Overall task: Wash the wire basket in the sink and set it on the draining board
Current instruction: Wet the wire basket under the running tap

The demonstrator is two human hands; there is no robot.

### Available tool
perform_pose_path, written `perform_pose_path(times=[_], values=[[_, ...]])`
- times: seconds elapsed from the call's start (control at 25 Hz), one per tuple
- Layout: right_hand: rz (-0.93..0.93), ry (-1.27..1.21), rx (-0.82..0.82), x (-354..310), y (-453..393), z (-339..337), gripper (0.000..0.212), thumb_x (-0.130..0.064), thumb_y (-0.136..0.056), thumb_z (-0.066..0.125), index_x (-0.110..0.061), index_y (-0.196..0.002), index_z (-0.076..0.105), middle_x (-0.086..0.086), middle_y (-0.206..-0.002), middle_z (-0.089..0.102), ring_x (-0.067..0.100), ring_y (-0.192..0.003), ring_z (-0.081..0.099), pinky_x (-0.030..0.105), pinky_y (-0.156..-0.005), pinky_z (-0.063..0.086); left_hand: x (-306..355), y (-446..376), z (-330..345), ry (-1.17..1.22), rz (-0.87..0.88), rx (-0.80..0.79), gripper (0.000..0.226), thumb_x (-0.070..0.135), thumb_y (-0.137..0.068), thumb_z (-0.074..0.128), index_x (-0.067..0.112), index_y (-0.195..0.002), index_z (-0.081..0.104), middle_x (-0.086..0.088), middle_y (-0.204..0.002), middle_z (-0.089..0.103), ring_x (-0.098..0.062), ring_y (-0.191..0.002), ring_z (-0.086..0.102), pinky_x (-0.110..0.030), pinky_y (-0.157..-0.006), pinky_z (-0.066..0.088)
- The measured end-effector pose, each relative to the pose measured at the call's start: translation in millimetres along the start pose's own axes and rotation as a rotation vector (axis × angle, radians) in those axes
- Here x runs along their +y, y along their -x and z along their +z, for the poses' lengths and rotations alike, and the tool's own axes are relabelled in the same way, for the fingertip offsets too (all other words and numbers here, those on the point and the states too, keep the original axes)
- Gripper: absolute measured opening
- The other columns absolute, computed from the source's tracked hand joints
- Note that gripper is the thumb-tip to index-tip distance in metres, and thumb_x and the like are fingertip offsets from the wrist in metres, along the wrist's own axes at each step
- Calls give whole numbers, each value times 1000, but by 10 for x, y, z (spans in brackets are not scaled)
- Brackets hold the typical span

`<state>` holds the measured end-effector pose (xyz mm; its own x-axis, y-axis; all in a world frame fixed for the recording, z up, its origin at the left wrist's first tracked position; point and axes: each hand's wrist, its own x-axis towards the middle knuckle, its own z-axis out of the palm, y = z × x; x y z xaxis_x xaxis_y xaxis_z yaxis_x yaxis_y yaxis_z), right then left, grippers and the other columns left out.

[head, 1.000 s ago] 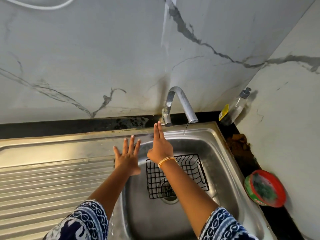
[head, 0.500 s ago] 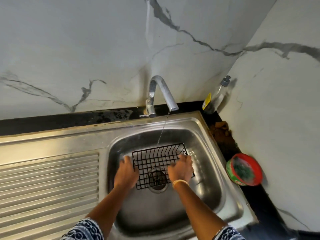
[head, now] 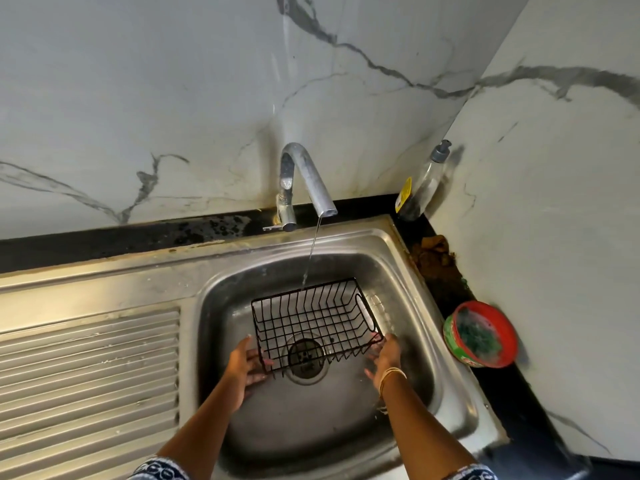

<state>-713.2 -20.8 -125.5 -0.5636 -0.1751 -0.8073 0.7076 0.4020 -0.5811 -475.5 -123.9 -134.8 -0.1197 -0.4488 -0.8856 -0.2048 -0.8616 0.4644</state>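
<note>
Head view is showing the wire basket (head: 313, 327) sitting inside the sink (head: 408, 271), over the drain (head: 306, 356). Left hand (head: 244, 367) and right hand (head: 386, 355) are gripping the basket's near corners while tap (head: 304, 181) water is falling onto its far edge.

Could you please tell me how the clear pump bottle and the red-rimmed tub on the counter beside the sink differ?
The pump bottle is tall, narrow and see-through, while the red-rimmed tub is low, wide and opaque. The bottle is closed by a grey pump top; the tub is open, showing a green scrubber inside. The bottle stands in the back corner against the wall; the tub is nearer the person and tilted. Both rest on the dark counter right of the sink.
</note>
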Motion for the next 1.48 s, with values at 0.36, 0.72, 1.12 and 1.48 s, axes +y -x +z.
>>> perform_pose_path(times=[0.36,0.72,1.12,1.48], values=[[-228,74,-135,-542,284,229,22,-32,-90,54,-16,-99,67,15,-128,58,27,-112,51,43,-99,39,589,454,121,167,285,-27,43,50,-98,39,16,-93,63,0,-86,72,-14,-68,54,-28,-57,30],[-232,-110,-208,-770,454,127,25,-16,-95,47,-26,-108,66,7,-124,55,25,-117,47,42,-86,44,980,876,264,106,476,39,19,30,-93,60,14,-86,66,6,-72,75,-11,-58,56,-24,-56,36],[-203,-225,-211,-712,499,30,30,-14,-95,47,-22,-117,66,7,-116,57,22,-106,50,34,-67,45,1098,1041,355,110,557,75,24,33,-87,68,9,-90,67,0,-64,73,-11,-49,57,-25,-58,41],[-419,-244,-365,-1077,1003,186,29,-1,-90,52,-14,-109,70,-2,-76,55,9,-70,47,23,-67,41,938,977,92,147,501,113,49,50,-80,70,8,-104,63,-4,-80,65,-19,-72,55,-37,-75,49]])
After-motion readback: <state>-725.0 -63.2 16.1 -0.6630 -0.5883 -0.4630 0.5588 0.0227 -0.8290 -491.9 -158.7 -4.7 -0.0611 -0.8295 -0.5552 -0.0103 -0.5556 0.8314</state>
